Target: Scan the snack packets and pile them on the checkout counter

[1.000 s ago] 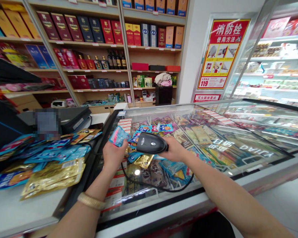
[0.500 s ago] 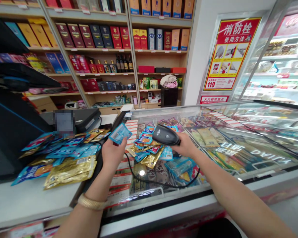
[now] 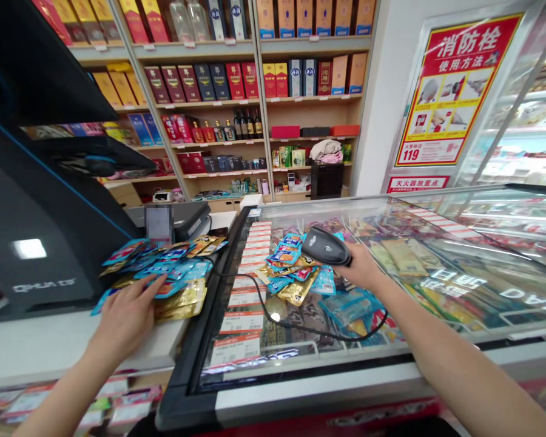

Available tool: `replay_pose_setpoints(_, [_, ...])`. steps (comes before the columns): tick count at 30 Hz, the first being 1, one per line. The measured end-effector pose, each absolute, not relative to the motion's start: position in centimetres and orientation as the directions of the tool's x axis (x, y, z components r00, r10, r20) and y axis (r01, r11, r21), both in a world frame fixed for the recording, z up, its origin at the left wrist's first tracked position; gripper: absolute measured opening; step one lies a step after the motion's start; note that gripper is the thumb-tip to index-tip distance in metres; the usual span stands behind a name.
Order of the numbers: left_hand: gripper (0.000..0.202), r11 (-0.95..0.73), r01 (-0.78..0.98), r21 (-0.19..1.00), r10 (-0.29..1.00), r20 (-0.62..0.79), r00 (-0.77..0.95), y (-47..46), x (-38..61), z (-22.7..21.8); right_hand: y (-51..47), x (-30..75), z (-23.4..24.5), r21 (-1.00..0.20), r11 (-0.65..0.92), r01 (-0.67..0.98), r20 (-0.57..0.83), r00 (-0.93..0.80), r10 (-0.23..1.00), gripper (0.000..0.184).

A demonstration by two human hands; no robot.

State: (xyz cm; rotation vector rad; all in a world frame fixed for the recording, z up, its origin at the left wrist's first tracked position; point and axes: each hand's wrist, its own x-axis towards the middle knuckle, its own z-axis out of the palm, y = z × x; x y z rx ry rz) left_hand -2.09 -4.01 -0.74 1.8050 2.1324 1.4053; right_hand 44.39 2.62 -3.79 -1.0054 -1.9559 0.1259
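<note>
My right hand (image 3: 363,267) grips a black barcode scanner (image 3: 325,246) above the glass freezer lid (image 3: 437,291), its cable (image 3: 273,315) trailing across the glass. A small heap of blue and gold snack packets (image 3: 291,270) lies on the lid just left of the scanner. My left hand (image 3: 125,315) rests flat, fingers stretched, on the edge of a larger pile of blue and gold packets (image 3: 173,276) on the white counter (image 3: 50,346). It holds nothing that I can see.
A black cash register screen (image 3: 40,230) rises at the left. Behind the pile sits a dark receipt printer (image 3: 186,218). Shelves of boxed bottles (image 3: 236,79) fill the back wall. A red fire-hydrant poster (image 3: 455,91) and a chilled display (image 3: 523,121) stand at right.
My left hand carried a blue packet away from the scanner, down to the pile on the counter, and now lies open there. The view has swung left. The scanner hand stayed roughly where it was.
</note>
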Motion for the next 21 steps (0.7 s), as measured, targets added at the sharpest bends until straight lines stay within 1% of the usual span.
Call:
replay_pose_setpoints(2, [0.039,-0.066,0.647,0.76,0.802,0.427,-0.419,-4.0,-1.7,-0.6,2.6,44.4,-3.8,-0.444,0.674,0.591,0.688,-0.257,0.679,0.016])
replay_pose_setpoints(3, [0.04,-0.056,0.596,0.801,0.809,0.386,-0.444,-4.0,-1.5,-0.5,2.6,44.4,-3.7,-0.447,0.679,0.583,0.691,-0.257,0.676,0.017])
replay_pose_setpoints(5, [0.041,-0.042,0.583,0.811,0.819,0.362,-0.445,-4.0,-1.2,-0.5,2.6,44.4,-3.5,-0.465,0.682,0.565,0.691,-0.25,0.678,0.019])
replay_pose_setpoints(7, [0.037,-0.05,0.678,0.734,0.82,0.418,-0.392,-4.0,-1.4,-0.8,2.6,44.5,-3.4,-0.482,0.678,0.555,0.687,-0.241,0.686,0.021])
replay_pose_setpoints(9, [0.029,-0.084,0.797,0.598,0.805,0.512,-0.299,-4.0,-1.8,-1.2,2.6,44.5,-3.4,-0.485,0.676,0.555,0.69,-0.233,0.686,0.023])
replay_pose_setpoints(12, [0.025,-0.134,0.907,0.398,0.726,0.662,-0.183,-3.8,-1.7,-1.6,2.8,44.7,-3.4,-0.477,0.671,0.568,0.696,-0.221,0.683,0.022])
replay_pose_setpoints(14, [0.028,-0.178,0.931,0.317,0.663,0.738,-0.125,-3.2,-0.4,-1.3,2.9,44.8,-3.4,-0.48,0.656,0.583,0.69,-0.212,0.693,0.02])
replay_pose_setpoints(17, [0.032,-0.285,0.911,0.299,0.648,0.76,-0.047,-1.5,3.4,-0.6,2.9,45.0,-3.3,-0.486,0.629,0.607,0.683,-0.186,0.707,0.016])
replay_pose_setpoints(19, [0.035,-0.356,0.879,0.317,0.69,0.723,0.019,0.0,6.8,-0.3,3.1,45.2,-3.4,-0.485,0.617,0.619,0.69,-0.162,0.705,0.015])
replay_pose_setpoints(21, [0.039,-0.413,0.851,0.324,0.748,0.655,0.113,1.7,10.3,-0.2,3.4,45.4,-3.5,-0.489,0.603,0.631,0.704,-0.123,0.7,0.017])
